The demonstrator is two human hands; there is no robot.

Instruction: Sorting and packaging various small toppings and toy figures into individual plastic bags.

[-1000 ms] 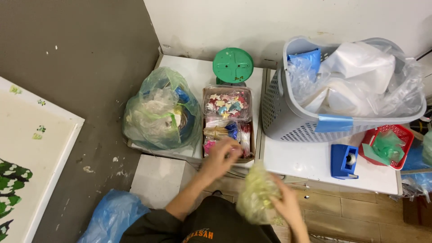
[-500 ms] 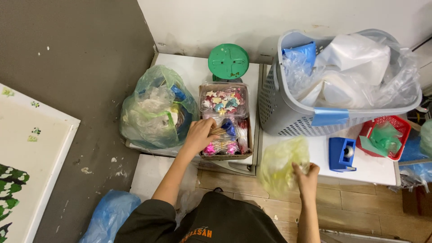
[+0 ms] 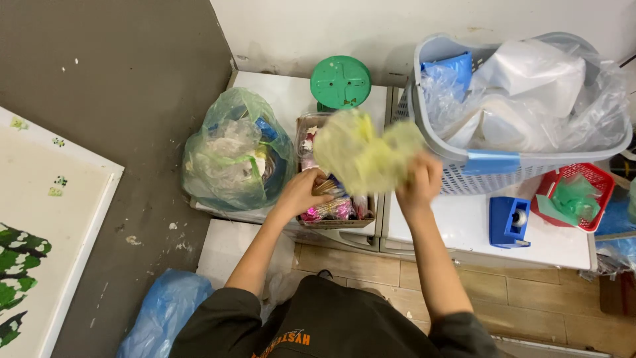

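My right hand (image 3: 417, 182) is raised and grips a crumpled yellow-green plastic bag (image 3: 361, 154), which hangs over a small clear box (image 3: 334, 222) packed with colourful wrapped items. My left hand (image 3: 303, 192) reaches into that box and touches the bundles at its front left; whether it grips one is unclear. The bag hides the box's middle.
A tied green bag (image 3: 235, 152) of mixed items sits left of the box. A green round lid (image 3: 340, 82) lies behind. A grey laundry basket (image 3: 464, 166) with plastic bags stands right, beside a blue tape dispenser (image 3: 509, 221) and red basket (image 3: 599, 189). A blue bag (image 3: 162, 318) lies on the floor.
My right hand has lifted the yellow-green bag from low near the table's front edge up over the box. My left hand stays at the box, shifted slightly toward its front.
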